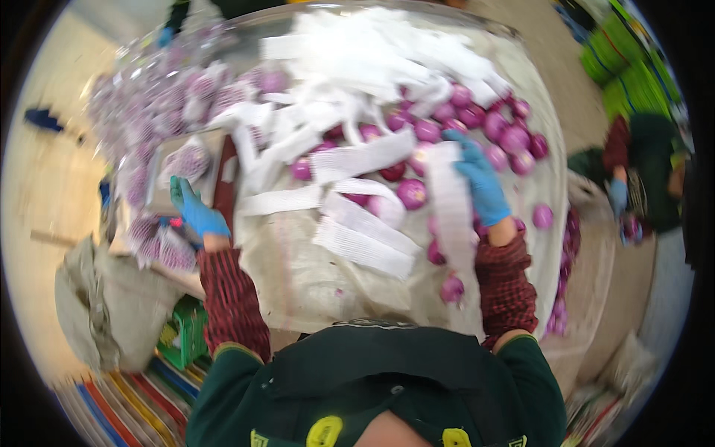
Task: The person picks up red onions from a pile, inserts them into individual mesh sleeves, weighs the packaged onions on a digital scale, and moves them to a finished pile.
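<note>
My left hand (201, 213), in a blue glove, is stretched out flat beside a weighing scale (219, 167) and holds nothing. A bag of red onions in white netting (187, 160) lies on the scale's plate. In the blue-gloved fingers of my right hand (485, 181) hangs a long white mesh net sleeve (451, 207), slightly blurred. Loose red onions (514, 139) lie around and beyond that hand. Several more net sleeves (366, 240) are scattered across the cloth between my hands, partly covering a few onions.
A large heap of white net sleeves (357, 50) covers the table's far side. Netted onion bags (162, 106) are piled at the far left. A green crate (187, 332) stands below left. At right, a co-worker's gloved hand (618, 195) is near green bundles (634, 84).
</note>
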The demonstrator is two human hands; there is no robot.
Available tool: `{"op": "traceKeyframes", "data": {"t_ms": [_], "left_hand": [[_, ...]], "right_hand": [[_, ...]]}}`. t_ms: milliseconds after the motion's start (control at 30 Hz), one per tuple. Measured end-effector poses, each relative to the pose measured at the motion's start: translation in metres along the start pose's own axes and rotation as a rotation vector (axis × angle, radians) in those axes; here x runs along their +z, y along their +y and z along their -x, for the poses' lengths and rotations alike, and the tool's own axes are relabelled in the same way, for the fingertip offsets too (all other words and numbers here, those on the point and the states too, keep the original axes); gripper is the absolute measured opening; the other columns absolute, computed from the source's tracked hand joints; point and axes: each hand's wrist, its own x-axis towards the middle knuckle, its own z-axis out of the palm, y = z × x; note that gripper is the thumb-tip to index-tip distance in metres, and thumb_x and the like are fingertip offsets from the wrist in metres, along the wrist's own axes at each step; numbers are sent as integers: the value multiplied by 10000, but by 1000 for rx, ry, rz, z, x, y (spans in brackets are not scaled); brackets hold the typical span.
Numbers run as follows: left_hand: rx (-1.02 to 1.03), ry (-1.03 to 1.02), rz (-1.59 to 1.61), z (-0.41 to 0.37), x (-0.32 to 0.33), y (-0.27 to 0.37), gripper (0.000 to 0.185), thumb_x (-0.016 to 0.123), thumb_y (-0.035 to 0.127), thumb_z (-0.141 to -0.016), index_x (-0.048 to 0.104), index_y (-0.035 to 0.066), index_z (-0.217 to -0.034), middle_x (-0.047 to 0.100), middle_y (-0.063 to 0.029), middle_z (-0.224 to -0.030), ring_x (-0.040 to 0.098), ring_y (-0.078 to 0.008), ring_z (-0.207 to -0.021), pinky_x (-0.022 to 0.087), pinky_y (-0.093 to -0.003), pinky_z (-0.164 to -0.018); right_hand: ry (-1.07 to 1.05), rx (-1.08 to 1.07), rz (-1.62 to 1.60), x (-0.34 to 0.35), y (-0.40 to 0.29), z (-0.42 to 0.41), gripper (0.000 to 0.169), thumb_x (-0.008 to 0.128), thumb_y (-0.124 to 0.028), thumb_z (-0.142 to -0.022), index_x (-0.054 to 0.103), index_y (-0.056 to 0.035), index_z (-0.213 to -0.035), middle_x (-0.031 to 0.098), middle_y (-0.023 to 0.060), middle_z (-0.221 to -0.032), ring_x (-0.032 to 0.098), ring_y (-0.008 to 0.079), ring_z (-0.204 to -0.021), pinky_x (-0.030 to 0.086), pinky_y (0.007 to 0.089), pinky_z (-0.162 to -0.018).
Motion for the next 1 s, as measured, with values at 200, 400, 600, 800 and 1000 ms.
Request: {"op": "traceKeyframes", "data": {"t_ms": [200,400,600,800,1000], "left_hand": [[-422,-1162,124,234,89,76,500,569,-14,-834,405,13,-1305,509,-70,-1223,497,-122,-1063,427,-237,-884],[-743,-1345,130,287,88,49,306,589,85,-859,526,5,-1147,562,-42,-1066,512,-108,-1004,408,-230,-888],[-765,-1535,100,317,86,49,212,540,219,-909,553,37,-1017,570,-4,-930,534,-82,-853,430,-203,-783],[-1543,-1427,681,340,86,77,306,403,245,-975,514,38,-1171,586,-51,-1083,582,-143,-952,500,-289,-863],[-761,-1544,-139,293,62,37,386,577,141,-860,510,-17,-1206,607,-42,-1051,563,-95,-867,461,-214,-766]], "right_hand": [[31,116,-207,91,-12,98,318,566,-23,-849,491,-47,-1157,503,26,-1098,491,97,-975,423,240,-839],[249,-332,687,52,-5,154,164,573,-33,-855,521,-64,-1008,520,-5,-954,509,85,-874,430,237,-771],[565,-79,-297,58,13,191,101,552,-68,-882,536,-76,-982,527,-33,-866,497,46,-786,415,203,-703],[632,31,-423,-2,59,182,105,545,-142,-905,544,-83,-992,517,-40,-827,479,28,-716,404,179,-624],[107,306,-11,-8,11,190,164,549,-194,-903,554,-71,-1012,552,19,-857,559,113,-762,456,233,-710]]}}
